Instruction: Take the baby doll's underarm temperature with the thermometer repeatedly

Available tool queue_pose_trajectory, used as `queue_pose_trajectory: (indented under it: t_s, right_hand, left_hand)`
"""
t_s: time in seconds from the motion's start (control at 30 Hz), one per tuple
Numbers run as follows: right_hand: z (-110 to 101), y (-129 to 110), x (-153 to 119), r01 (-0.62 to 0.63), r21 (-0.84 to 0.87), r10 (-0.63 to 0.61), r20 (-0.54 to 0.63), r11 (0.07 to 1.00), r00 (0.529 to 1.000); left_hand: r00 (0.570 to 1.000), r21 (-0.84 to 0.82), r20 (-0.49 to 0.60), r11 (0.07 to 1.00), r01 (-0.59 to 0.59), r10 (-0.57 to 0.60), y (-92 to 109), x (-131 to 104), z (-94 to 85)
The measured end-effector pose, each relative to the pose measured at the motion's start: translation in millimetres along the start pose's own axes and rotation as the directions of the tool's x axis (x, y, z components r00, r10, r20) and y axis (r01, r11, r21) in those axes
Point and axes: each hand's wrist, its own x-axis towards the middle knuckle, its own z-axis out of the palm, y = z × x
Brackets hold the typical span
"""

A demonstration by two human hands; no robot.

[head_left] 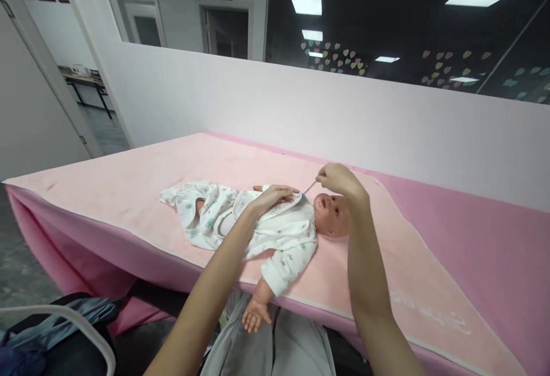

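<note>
A baby doll (330,215) lies on its back, head to the right, dressed in a white printed romper (283,230). My left hand (277,195) rests on its chest, fingers closed at the edge of the romper's neckline. Above the doll's far shoulder, my right hand (337,178) pinches a thin pale stick (310,187). The stick slants down to the neckline, where a small blue part shows beside my left fingers; its exact kind is unclear. My right forearm hides part of the doll's head. One doll arm (258,304) hangs over the table's near edge.
A pale pink mat (141,175) covers the table over a darker pink cloth (481,221). Behind it stands a white wall (301,101) with glass above. A chair (86,330) with dark fabric is at lower left. A door (34,95) stands at far left.
</note>
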Motion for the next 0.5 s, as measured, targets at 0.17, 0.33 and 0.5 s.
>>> queue_pose_trajectory:
  t_s: [0.17,0.33,0.5]
  right_hand:
    - [-16.8,20.9,-20.0,0.053,0.238,-0.02,-0.139,0.97,0.99]
    - [-15.4,30.4,-20.5,0.186,0.517,-0.044,-0.275,0.836,0.96]
    - [-9.1,27.5,-14.6,0.282,0.61,-0.093,-0.323,0.74,0.942]
  left_hand:
    - [0.991,0.056,0.137,0.998,-0.007,-0.001,5.3,-4.9,2.3]
    - [0.991,-0.332,-0.085,0.935,-0.126,0.103,3.4,-4.6,-2.8]
    - [0.983,-0.554,-0.152,0.815,-0.169,0.101,7.4,-8.6,-5.8]
